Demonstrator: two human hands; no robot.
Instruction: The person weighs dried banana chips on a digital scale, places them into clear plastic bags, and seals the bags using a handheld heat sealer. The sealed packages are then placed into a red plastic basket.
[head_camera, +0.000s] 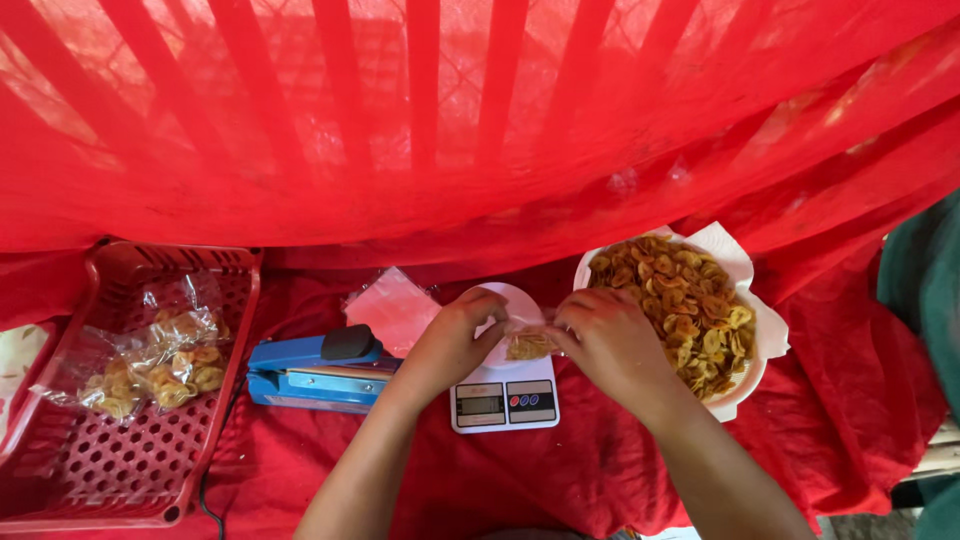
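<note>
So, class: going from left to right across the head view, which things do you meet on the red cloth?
Red basket with filled bags → blue heat sealer → left hand → small bag of chips over the scale → right hand → bowl of chips.

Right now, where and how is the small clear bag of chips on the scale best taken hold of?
Probably by its open top edge, from both sides: the left hand and right hand already pinch the clear bag there, the chips sagging at its bottom over the white scale.
</note>
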